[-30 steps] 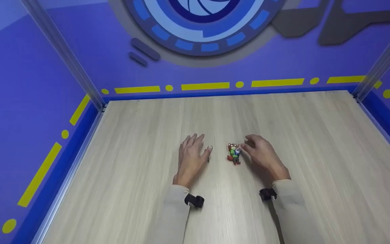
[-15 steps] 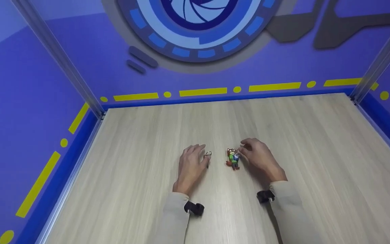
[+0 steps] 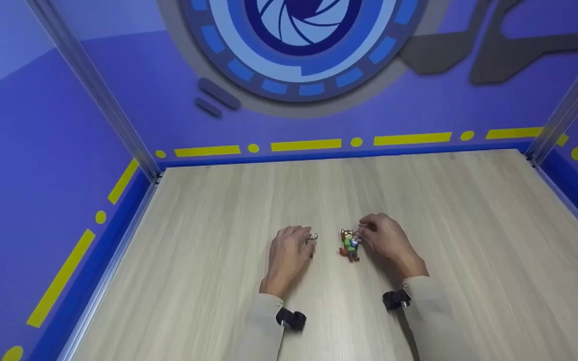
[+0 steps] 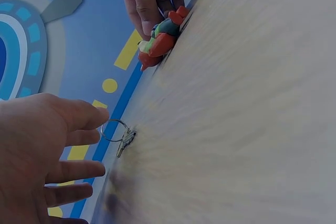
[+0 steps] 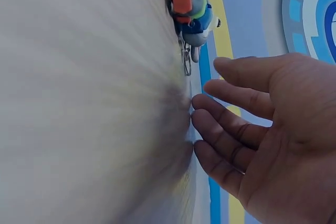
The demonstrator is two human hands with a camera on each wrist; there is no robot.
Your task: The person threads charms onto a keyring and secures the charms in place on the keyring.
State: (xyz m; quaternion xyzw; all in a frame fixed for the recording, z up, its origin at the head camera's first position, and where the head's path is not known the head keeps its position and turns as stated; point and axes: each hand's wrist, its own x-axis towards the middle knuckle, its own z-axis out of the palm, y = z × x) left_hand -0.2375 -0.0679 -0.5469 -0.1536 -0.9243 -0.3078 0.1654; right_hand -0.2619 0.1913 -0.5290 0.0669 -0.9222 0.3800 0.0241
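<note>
In the left wrist view, a small silver key [image 4: 126, 140] hangs on a thin split ring, which stands up off the tabletop. My left hand [image 3: 288, 258] is right at it, thumb tip and index fingertip beside the ring's edge, the other fingers straight. To the right of the key lies a keychain figurine [image 3: 350, 245], a fox in a green shirt with a smaller grey figure in blue. A metal ring shows at its top in the right wrist view. My right hand [image 3: 388, 239] is close beside the figurine's head, fingers loosely bent, nothing between them and the thumb.
The light wooden tabletop [image 3: 219, 240] is bordered by blue-purple printed panels [image 3: 319, 125] at the back and sides. Metal posts [image 3: 103, 95] rise at the rear corners. Each wrist carries a black camera strap [image 3: 291, 319].
My left thumb and index finger have drawn in around the key's ring from a wider spread. The right hand and the figurine stay nearly in place. The head view has tilted upward slightly.
</note>
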